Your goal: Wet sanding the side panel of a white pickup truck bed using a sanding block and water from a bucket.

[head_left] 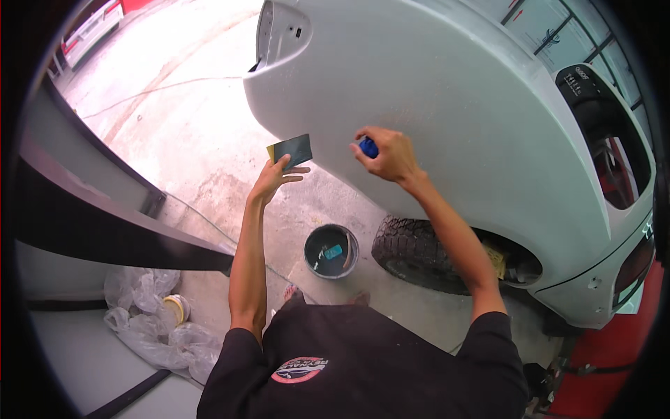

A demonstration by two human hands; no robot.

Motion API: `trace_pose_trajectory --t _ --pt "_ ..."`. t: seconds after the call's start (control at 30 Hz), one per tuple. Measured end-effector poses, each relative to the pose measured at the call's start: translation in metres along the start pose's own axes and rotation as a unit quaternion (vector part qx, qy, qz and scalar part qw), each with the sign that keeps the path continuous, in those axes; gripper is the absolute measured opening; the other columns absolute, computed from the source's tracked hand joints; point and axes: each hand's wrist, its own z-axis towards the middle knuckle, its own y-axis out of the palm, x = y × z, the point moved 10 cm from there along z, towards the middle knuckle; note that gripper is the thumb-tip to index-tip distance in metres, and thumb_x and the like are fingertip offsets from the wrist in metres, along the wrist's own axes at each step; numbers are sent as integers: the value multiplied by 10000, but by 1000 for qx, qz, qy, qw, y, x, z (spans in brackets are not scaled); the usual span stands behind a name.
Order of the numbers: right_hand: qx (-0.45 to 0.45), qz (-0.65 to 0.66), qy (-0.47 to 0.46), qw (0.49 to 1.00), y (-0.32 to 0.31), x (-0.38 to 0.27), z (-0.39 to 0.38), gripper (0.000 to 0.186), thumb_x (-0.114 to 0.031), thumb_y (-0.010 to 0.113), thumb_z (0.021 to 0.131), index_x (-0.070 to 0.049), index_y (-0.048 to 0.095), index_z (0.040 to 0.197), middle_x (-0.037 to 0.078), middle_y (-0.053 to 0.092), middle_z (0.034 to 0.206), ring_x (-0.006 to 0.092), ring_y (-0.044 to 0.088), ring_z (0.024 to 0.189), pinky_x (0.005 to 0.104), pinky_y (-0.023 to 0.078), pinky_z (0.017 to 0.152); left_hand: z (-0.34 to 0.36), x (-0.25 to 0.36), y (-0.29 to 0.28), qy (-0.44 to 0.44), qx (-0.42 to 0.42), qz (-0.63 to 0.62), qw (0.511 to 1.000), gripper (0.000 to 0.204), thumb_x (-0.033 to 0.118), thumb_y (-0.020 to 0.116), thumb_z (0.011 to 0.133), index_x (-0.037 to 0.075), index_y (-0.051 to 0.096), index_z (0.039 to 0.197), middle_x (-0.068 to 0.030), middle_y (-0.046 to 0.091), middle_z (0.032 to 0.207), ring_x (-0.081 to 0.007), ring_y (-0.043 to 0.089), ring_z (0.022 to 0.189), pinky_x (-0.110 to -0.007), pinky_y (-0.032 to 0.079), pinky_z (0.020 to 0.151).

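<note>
Between the thumb and fingers of my left hand point(269, 183) is a folded sheet of sandpaper point(294, 149), dark grey with a yellowish edge. It is held up in front of the body panel, and some fingers stretch out below it. My right hand point(393, 155) curls around a small blue object point(368, 146); its kind is mostly hidden by the fingers. That hand is at the panel, but whether it touches cannot be told. The large pale grey vehicle side panel point(447, 91) has fine droplets or specks on it and a lamp recess point(285, 33) at its far end.
A dark bucket point(355, 246) with liquid and a teal piece inside stands on the concrete floor near my feet. Beside it is the vehicle's tyre point(412, 255). Crumpled clear plastic point(192, 342) and a roll of tape point(177, 309) lie at left, past a dark curved part point(118, 216).
</note>
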Motion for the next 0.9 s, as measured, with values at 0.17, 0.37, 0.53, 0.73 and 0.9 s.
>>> trace_pose_trajectory --t 0.17,0.37,0.53,0.73,0.9 --pt "-176 336 356 854 230 52 -146 344 -408 699 928 -66 734 950 63 683 727 144 648 664 314 512 619 -44 -126 32 -121 -51 -41 990 440 269 465 1061 -50 499 1362 -174 627 1262 -298 668 1071 -456 567 920" --pt "-379 407 482 677 333 13 -325 389 -441 742 906 -63 706 825 -18 616 673 55 535 596 252 429 519 -162 -312 -14 -275 -43 -58 959 592 264 641 979 -19 402 1440 -137 577 1331 -283 589 1200 -476 567 950" --pt "-438 474 561 518 382 5 -397 369 -421 753 900 -69 667 972 2 617 755 87 563 567 254 470 488 -187 -374 10 -344 103 -281 890 580 167 625 975 -17 347 1449 -133 526 1386 -309 548 1265 -578 514 1024" --pt "-351 230 599 682 534 184 -542 409 -268 757 863 -42 589 1159 117 663 956 180 644 779 334 537 654 -108 -572 7 -390 265 -221 854 378 91 462 1004 34 493 1376 -148 573 1324 -318 610 1168 -514 562 932" --pt "-381 202 643 633 666 224 -589 570 -161 693 843 -45 463 1351 200 580 1231 268 587 1111 411 515 885 -51 -723 -41 -401 312 48 860 319 191 538 904 -25 688 1085 -241 719 1007 -343 708 977 -458 515 858"
